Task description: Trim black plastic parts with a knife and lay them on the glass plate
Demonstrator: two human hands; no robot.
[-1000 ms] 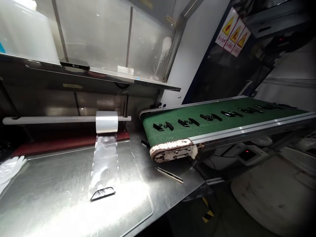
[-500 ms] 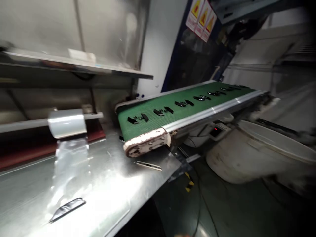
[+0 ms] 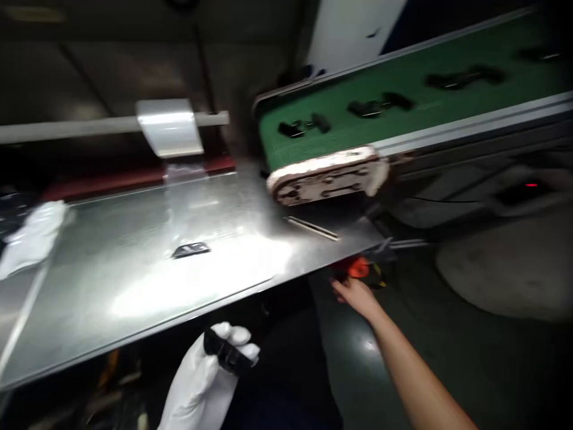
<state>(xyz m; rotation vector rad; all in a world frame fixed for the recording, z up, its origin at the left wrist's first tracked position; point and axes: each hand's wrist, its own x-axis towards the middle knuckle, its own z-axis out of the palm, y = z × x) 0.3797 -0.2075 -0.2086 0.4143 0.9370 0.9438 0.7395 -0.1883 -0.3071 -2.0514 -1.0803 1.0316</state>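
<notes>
My left hand (image 3: 203,373), in a white glove, holds a small black plastic part (image 3: 227,353) in front of the metal table's near edge. My right hand (image 3: 353,295) is bare and reaches to the table's right front corner. Its fingers are curled at a blurred orange-red object (image 3: 358,267), whose kind I cannot make out. On the table (image 3: 111,239) lies a black-edged piece in clear film (image 3: 191,249). A thin cutter-like tool (image 3: 313,228) rests below the conveyor's end.
A green conveyor belt (image 3: 340,140) carries several black parts (image 3: 380,106) at the upper right. A roll of clear film (image 3: 171,127) hangs on a bar behind the table. White cloth-like material (image 3: 33,239) lies at the left. A pale bin (image 3: 505,263) stands at the right.
The view has swung down and to the right-hand table edge, bringing the table closer. Both hands have come into view, the left with a black part, the right at the orange-red object.
</notes>
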